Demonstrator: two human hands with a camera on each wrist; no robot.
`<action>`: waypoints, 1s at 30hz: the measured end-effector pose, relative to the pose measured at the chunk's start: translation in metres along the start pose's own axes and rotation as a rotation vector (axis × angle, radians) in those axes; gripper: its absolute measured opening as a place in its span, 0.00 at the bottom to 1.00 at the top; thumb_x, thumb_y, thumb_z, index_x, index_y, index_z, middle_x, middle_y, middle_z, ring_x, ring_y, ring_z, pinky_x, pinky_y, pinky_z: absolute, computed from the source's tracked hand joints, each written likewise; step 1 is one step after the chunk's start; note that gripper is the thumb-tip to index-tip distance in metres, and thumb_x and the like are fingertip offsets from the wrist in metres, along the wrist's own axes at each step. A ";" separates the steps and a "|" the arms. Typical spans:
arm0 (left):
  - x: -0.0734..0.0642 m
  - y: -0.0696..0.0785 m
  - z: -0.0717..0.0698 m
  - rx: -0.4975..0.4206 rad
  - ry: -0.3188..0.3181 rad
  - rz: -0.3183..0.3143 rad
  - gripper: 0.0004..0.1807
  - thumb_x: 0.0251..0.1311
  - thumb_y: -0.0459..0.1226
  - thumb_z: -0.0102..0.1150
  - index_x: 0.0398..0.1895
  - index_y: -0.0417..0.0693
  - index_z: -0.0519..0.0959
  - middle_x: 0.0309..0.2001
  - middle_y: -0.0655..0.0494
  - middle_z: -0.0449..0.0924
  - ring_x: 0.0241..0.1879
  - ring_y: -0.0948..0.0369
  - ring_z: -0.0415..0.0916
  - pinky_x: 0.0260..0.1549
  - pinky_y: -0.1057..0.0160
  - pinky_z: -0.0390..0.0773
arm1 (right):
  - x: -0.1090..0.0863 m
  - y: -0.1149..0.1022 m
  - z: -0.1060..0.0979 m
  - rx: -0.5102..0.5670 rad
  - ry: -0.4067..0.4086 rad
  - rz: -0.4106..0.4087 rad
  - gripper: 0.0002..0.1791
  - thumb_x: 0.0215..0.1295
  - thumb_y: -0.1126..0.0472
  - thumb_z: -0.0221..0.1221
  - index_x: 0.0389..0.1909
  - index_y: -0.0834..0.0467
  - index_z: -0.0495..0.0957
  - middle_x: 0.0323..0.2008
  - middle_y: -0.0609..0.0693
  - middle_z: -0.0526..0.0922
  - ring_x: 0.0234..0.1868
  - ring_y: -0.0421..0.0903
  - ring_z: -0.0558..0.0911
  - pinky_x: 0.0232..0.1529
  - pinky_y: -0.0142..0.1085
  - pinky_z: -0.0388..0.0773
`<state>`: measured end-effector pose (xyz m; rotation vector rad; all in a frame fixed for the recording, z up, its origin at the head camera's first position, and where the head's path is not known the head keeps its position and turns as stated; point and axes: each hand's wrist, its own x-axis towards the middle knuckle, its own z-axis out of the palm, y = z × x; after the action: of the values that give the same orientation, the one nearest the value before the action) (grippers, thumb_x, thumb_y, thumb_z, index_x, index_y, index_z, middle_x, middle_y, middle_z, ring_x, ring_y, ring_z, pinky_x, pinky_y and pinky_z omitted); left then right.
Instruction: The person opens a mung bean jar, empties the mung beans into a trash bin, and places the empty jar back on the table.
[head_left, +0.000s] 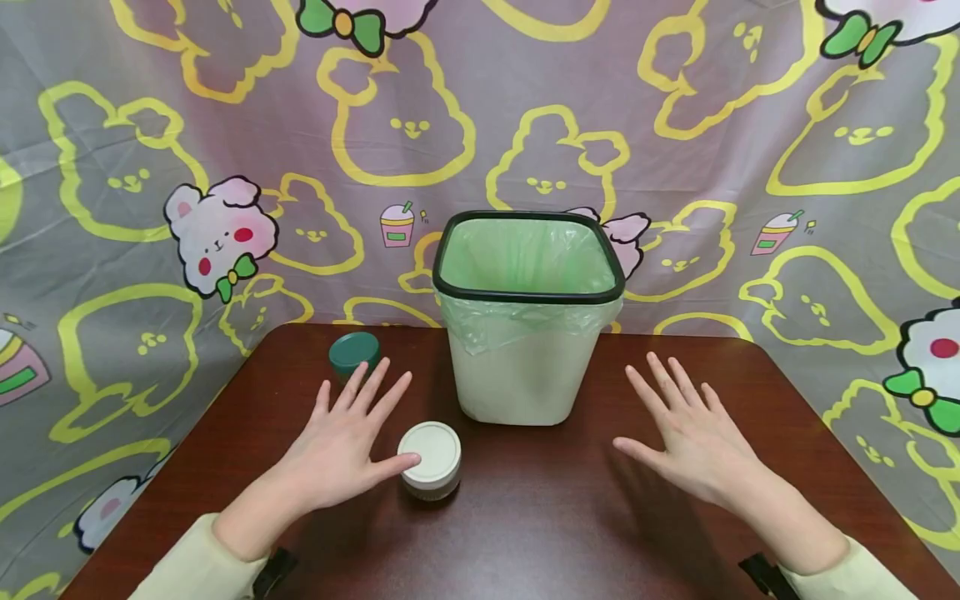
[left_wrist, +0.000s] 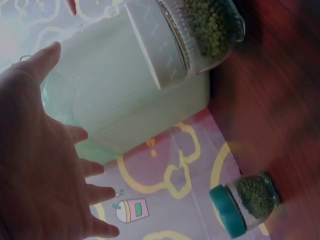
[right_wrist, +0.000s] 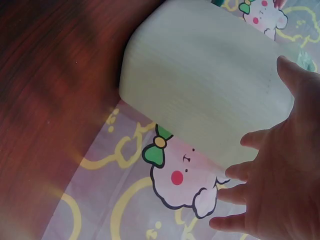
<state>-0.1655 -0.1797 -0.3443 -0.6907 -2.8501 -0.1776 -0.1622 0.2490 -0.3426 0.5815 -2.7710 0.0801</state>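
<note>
My left hand (head_left: 335,454) is held over the table with fingers spread and nothing in it. Its thumb overlaps the white lid of a glass jar (head_left: 431,454) in the head view. The left wrist view shows green beans inside this white-lidded jar (left_wrist: 202,30). Beyond the left fingertips stands a second jar with a dark green lid (head_left: 354,350), and it too holds green beans in the left wrist view. My right hand (head_left: 693,442), also spread and bare, hovers right of a pale bin (head_left: 525,367). The bin has a black rim and a light green liner bag.
The dark reddish-brown table (head_left: 540,517) carries the bin near its back edge, with both jars to the bin's left. A hanging cloth (head_left: 420,92) with cartoon bears and rabbits encloses the back and sides.
</note>
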 end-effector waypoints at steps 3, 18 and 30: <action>0.003 0.003 0.003 0.005 -0.009 0.022 0.54 0.52 0.75 0.44 0.78 0.61 0.46 0.77 0.49 0.39 0.74 0.44 0.38 0.60 0.28 0.44 | -0.001 -0.001 0.001 0.007 -0.002 0.000 0.49 0.62 0.29 0.53 0.76 0.54 0.53 0.75 0.60 0.48 0.73 0.62 0.48 0.61 0.66 0.51; 0.023 0.022 0.023 -0.041 -0.105 0.128 0.54 0.53 0.72 0.51 0.78 0.58 0.48 0.77 0.50 0.37 0.74 0.45 0.37 0.59 0.29 0.51 | -0.002 -0.004 0.004 0.013 -0.006 -0.014 0.49 0.61 0.28 0.52 0.76 0.52 0.52 0.75 0.58 0.48 0.73 0.61 0.49 0.61 0.65 0.52; 0.037 0.024 0.029 -0.105 -0.313 0.167 0.53 0.52 0.66 0.60 0.78 0.59 0.49 0.77 0.49 0.41 0.73 0.43 0.43 0.59 0.35 0.61 | -0.005 -0.011 0.012 0.023 -0.045 -0.023 0.49 0.62 0.28 0.51 0.76 0.52 0.53 0.75 0.57 0.47 0.73 0.61 0.49 0.62 0.64 0.52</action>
<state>-0.1916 -0.1371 -0.3621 -1.0589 -3.0725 -0.2107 -0.1566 0.2394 -0.3562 0.6277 -2.8096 0.0953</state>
